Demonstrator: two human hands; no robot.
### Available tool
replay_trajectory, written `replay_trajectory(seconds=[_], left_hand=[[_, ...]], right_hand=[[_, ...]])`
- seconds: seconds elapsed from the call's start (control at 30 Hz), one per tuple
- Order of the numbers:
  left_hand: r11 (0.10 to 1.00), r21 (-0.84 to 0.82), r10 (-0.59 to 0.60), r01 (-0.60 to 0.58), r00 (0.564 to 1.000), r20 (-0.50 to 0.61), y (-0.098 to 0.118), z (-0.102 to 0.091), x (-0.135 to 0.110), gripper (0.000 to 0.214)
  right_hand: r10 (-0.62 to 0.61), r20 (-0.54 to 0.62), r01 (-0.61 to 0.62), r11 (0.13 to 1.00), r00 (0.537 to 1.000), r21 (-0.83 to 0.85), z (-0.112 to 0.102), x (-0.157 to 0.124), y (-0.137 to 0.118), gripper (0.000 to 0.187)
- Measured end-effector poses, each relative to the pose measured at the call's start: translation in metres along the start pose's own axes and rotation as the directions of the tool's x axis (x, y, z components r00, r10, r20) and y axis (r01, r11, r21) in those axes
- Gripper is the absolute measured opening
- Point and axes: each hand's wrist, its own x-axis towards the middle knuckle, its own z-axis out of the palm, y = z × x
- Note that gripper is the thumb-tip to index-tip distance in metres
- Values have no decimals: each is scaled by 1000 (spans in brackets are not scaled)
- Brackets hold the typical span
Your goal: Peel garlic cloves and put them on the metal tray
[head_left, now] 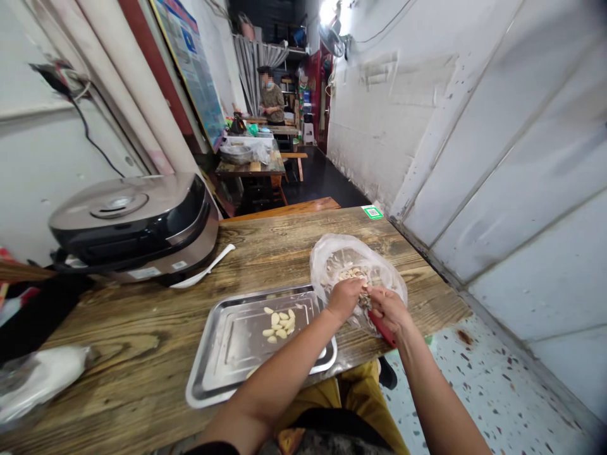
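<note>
Left forearm (279, 379) overhung tray (234, 341); peeled cloves (275, 320) lay done, seemingly unpeeled ones (351, 273) remained in bag (323, 251). Left hand (348, 299), right hand (389, 308): each grip pinched, apparently on small piece (364, 287).

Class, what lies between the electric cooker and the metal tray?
In the head view, a white spoon lies on the wooden table between the electric cooker and the metal tray.

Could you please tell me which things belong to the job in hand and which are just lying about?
Likely part of the job:
plastic bag
pale pieces inside it
left hand and right hand, over the bag
metal tray
peeled cloves on it
red object by the right hand

Likely just lying about:
cooker
white utensil
code card
white bundle
</note>
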Motion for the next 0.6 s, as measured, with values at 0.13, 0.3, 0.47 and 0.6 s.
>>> replay_trajectory(seconds=[0.13,0.3,0.47,0.6], left_hand=[[988,142,64,-63,998,-2,4,-5,-1,29],[975,192,109,-113,994,31,9,-12,-1,30],[988,146,42,-51,997,64,14,-13,-2,30],[990,143,-21,9,996,83,20,-14,-2,28]], right_hand=[[22,4,-22,999,1000,46,2,-2,-4,32],[48,22,-49,997,999,63,4,-2,-5,32],[41,-40,-42,999,998,-13,5,-3,-7,28],[11,-67,-13,1000,998,-28,8,-4,-9,27]])
